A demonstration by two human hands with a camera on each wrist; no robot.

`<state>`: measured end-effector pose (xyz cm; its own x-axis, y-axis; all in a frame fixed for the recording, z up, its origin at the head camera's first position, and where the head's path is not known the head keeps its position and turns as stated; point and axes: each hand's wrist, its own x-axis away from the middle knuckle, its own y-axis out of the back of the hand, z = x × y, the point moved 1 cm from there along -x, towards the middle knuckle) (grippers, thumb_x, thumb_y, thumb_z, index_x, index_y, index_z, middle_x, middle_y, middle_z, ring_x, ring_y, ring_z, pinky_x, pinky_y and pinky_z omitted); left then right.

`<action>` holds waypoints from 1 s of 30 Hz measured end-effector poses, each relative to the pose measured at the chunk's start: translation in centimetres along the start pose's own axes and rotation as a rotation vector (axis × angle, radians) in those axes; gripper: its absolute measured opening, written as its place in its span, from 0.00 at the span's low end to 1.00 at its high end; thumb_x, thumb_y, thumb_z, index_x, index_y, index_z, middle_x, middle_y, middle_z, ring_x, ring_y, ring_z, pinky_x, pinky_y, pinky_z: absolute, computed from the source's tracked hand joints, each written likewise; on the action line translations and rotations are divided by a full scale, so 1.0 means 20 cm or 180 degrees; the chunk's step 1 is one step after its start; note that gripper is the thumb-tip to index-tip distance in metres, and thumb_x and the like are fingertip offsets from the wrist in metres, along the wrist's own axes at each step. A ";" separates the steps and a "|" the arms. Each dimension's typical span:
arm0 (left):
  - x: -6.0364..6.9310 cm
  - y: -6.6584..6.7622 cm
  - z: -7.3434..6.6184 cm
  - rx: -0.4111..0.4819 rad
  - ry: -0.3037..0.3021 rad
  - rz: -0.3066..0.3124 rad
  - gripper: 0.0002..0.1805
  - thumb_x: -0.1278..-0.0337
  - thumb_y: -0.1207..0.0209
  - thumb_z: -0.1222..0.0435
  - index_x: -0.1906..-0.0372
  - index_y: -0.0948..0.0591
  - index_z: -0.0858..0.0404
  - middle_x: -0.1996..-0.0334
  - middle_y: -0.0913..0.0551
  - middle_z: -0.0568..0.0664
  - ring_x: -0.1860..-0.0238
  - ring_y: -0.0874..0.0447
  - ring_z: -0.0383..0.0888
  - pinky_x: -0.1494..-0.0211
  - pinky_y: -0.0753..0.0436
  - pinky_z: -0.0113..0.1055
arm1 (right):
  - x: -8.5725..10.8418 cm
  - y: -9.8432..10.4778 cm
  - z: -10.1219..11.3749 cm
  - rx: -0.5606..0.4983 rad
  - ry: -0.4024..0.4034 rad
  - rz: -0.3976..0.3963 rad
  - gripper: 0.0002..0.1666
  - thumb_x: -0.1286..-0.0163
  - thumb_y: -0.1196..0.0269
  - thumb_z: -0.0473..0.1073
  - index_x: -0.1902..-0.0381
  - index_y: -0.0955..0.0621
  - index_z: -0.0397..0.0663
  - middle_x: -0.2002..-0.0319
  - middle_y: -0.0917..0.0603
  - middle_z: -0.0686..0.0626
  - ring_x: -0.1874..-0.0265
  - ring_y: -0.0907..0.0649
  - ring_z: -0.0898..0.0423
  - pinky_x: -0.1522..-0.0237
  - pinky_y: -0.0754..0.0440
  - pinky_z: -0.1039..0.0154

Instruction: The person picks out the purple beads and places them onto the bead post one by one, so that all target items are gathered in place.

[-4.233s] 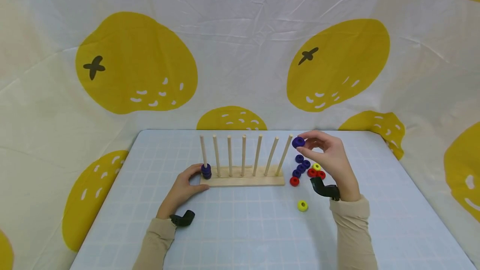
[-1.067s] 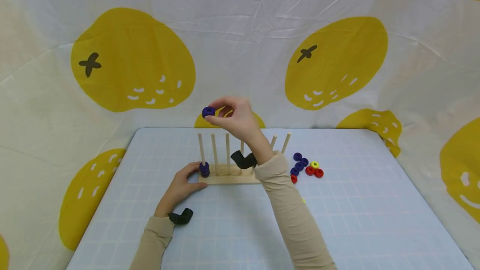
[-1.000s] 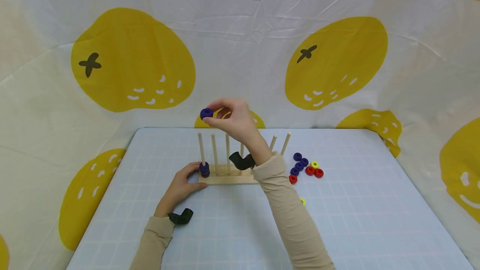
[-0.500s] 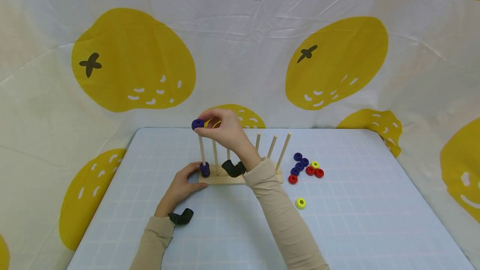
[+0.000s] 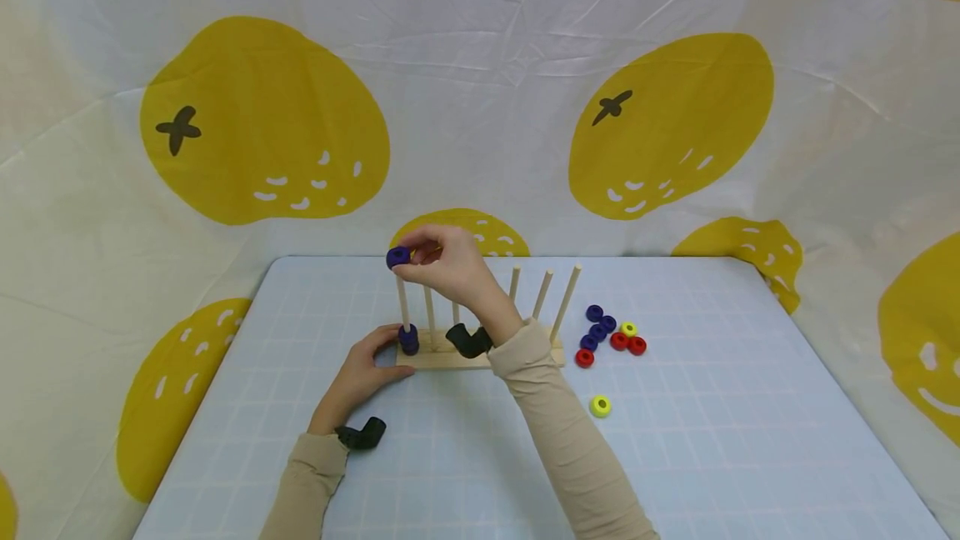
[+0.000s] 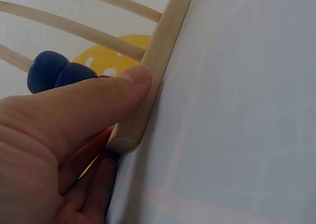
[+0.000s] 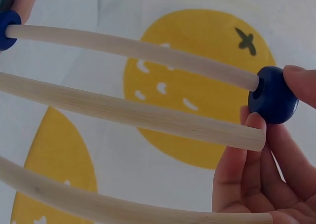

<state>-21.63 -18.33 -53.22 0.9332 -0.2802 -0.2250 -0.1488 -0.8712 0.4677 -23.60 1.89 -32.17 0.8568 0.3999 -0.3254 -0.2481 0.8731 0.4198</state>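
Pinched between thumb and fingers of right hand [image 5: 450, 267]: blue bead [image 5: 397, 257], with hole over tip of leftmost peg [image 5: 403, 302]. Down along near-upright peg axis from bead: stacked beads [image 5: 408, 334]. Farther from tip, clamped on left end of base [image 5: 442, 362]: left hand [image 5: 362, 373], with thumb in front.

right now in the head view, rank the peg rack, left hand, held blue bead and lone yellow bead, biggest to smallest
1. Peg rack
2. Left hand
3. Held blue bead and lone yellow bead: about alike, so I leave them unranked.
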 end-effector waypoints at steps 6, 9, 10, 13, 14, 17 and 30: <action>0.00 0.00 0.00 0.0027 0.0009 0.0007 0.33 0.55 0.24 0.64 0.39 0.21 0.62 0.38 0.23 0.54 0.33 0.30 0.55 0.29 0.33 0.53 | 0.00 0.00 0.00 0.0112 0.0018 0.0048 0.16 0.40 0.27 0.36 0.54 0.15 0.41 0.67 0.17 0.48 0.68 0.19 0.55 0.64 0.18 0.68; 0.00 0.00 0.00 0.0031 0.0015 0.0006 0.33 0.55 0.23 0.64 0.39 0.21 0.62 0.38 0.23 0.54 0.33 0.30 0.55 0.29 0.33 0.54 | 0.00 -0.01 0.00 0.0152 0.0034 0.0055 0.16 0.40 0.27 0.36 0.54 0.15 0.41 0.68 0.17 0.48 0.68 0.19 0.56 0.64 0.18 0.68; 0.00 0.00 0.00 0.0029 0.0010 0.0001 0.33 0.55 0.23 0.64 0.39 0.21 0.62 0.38 0.23 0.54 0.33 0.30 0.55 0.29 0.33 0.54 | 0.00 -0.01 -0.01 0.0162 0.0031 0.0057 0.16 0.41 0.27 0.36 0.54 0.15 0.41 0.68 0.17 0.49 0.68 0.19 0.56 0.65 0.18 0.68; 0.01 0.00 -0.02 0.0025 0.0025 -0.0012 0.33 0.54 0.24 0.65 0.39 0.21 0.63 0.38 0.23 0.55 0.33 0.30 0.56 0.29 0.33 0.55 | 0.00 -0.01 -0.01 0.0194 0.0029 0.0068 0.16 0.41 0.26 0.37 0.55 0.14 0.42 0.69 0.17 0.49 0.68 0.19 0.56 0.66 0.18 0.68; 0.01 0.00 -0.05 0.0024 0.0033 -0.0012 0.32 0.53 0.25 0.66 0.39 0.21 0.64 0.38 0.23 0.56 0.33 0.30 0.57 0.29 0.33 0.56 | 0.00 -0.01 -0.01 0.0206 0.0031 0.0075 0.15 0.42 0.26 0.37 0.55 0.14 0.42 0.69 0.17 0.50 0.69 0.19 0.56 0.66 0.19 0.69; 0.02 0.01 -0.14 0.0000 0.0038 -0.0011 0.32 0.53 0.26 0.71 0.39 0.22 0.68 0.39 0.23 0.60 0.34 0.30 0.60 0.30 0.33 0.58 | 0.00 -0.01 -0.02 0.0258 0.0047 0.0087 0.16 0.42 0.26 0.38 0.56 0.14 0.43 0.68 0.17 0.51 0.69 0.20 0.56 0.68 0.20 0.69; 0.03 0.02 -0.20 -0.0018 0.0051 0.0002 0.32 0.52 0.27 0.72 0.39 0.23 0.70 0.38 0.24 0.62 0.33 0.31 0.62 0.30 0.33 0.59 | 0.00 -0.02 -0.01 0.0418 0.0014 0.0152 0.16 0.43 0.26 0.36 0.56 0.13 0.43 0.67 0.15 0.51 0.69 0.21 0.56 0.67 0.22 0.70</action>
<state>-19.81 -17.26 -49.75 0.9382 -0.2743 -0.2110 -0.1476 -0.8687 0.4729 -23.63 1.69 -32.55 0.8435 0.4416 -0.3059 -0.2270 0.8091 0.5420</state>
